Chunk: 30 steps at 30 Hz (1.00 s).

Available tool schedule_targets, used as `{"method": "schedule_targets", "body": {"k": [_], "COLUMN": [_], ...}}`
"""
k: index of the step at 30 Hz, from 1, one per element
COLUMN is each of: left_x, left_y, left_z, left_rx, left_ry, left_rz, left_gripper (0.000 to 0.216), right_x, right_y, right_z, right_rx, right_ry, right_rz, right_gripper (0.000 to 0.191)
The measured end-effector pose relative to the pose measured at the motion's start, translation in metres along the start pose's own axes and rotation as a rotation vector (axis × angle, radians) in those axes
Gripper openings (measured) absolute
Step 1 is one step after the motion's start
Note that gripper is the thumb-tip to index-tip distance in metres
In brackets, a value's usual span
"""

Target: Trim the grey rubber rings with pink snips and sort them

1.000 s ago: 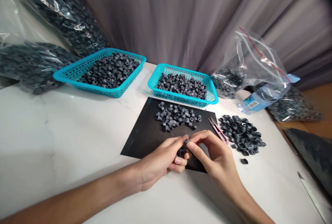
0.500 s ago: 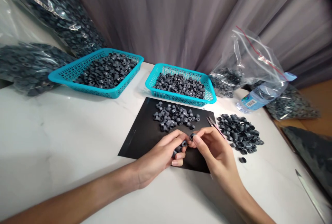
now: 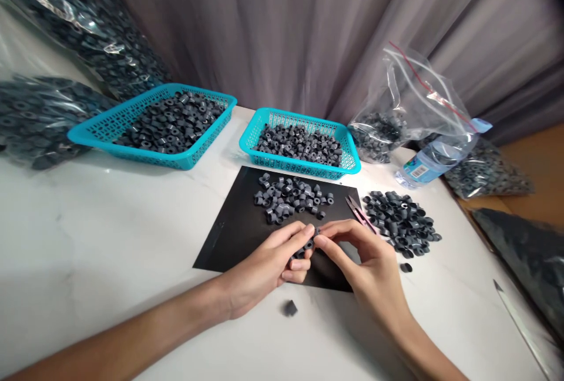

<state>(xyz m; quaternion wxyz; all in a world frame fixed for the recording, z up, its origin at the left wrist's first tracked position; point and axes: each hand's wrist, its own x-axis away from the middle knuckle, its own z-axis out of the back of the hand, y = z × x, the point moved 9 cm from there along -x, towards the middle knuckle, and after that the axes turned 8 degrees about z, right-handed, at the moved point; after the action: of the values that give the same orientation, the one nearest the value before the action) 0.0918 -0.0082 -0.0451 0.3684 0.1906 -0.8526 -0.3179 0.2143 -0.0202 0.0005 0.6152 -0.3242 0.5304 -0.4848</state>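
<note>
Both hands meet over the near edge of the black mat (image 3: 240, 237), fingertips touching. The left hand (image 3: 264, 266) is curled shut, w/ a few held rings (image 3: 305, 247) tucked btw thumb and fingers; these are small, dark grey and tube-like. The right hand (image 3: 372, 257) pinches the top one of the same bunch w/ thumb and forefinger, other fingers bent loosely. So the held rings sit right where the 2 hands join, just above the mat, near its front edge. One stray grey piece (image 3: 289, 308) shows on the white desk (image 3: 110, 234) just in front of the left hand; it's blurred, so can't tell if it's lying flat. Further back on the mat is a loose pile of rings (image 3: 291, 200), well clear of the fingers. Right of the mat, on the bare desk, is a second pile (image 3: 400, 223), w/ a lone ring (image 3: 406, 267) at its near side. Pink snips (image 3: 361, 214) lie btw mat and that pile. Behind stand 2 teal baskets, both filled w/ grey rings: the big basket (image 3: 94, 137) back-left and the smaller basket (image 3: 288, 115) touching the mat's far edge. A clear zip bag (image 3: 409, 99) and a water bottle (image 3: 423, 160) sit back-right; sealed bags of parts (image 3: 39, 116) are far left. A thin blade (image 3: 517, 319) lies at the desk's right edge.
</note>
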Motion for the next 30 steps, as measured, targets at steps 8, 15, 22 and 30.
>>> {"method": "schedule_targets", "body": {"k": [8, 15, 22, 30], "left_x": [-0.003, -0.003, -0.006, -0.004], "left_y": [0.005, 0.006, 0.011, 0.015], "left_z": [0.001, 0.002, -0.001, 0.001], "left_rx": [-0.068, -0.114, -0.251, -0.313], "left_ry": [-0.027, -0.016, -0.045, -0.014], "left_rz": [-0.051, -0.062, -0.116, -0.14], "left_gripper": [0.028, 0.032, 0.024, 0.028], "right_x": [0.0, 0.0, 0.001, 0.002], "right_y": [0.022, 0.022, 0.03, 0.023], "right_z": [0.005, -0.002, 0.006, -0.007], "right_rx": [-0.15, -0.206, -0.218, -0.256], "right_ry": [0.086, 0.035, 0.11, 0.031], "right_rz": [-0.123, -0.147, -0.181, -0.15], "right_gripper": [0.023, 0.022, 0.026, 0.023]}}
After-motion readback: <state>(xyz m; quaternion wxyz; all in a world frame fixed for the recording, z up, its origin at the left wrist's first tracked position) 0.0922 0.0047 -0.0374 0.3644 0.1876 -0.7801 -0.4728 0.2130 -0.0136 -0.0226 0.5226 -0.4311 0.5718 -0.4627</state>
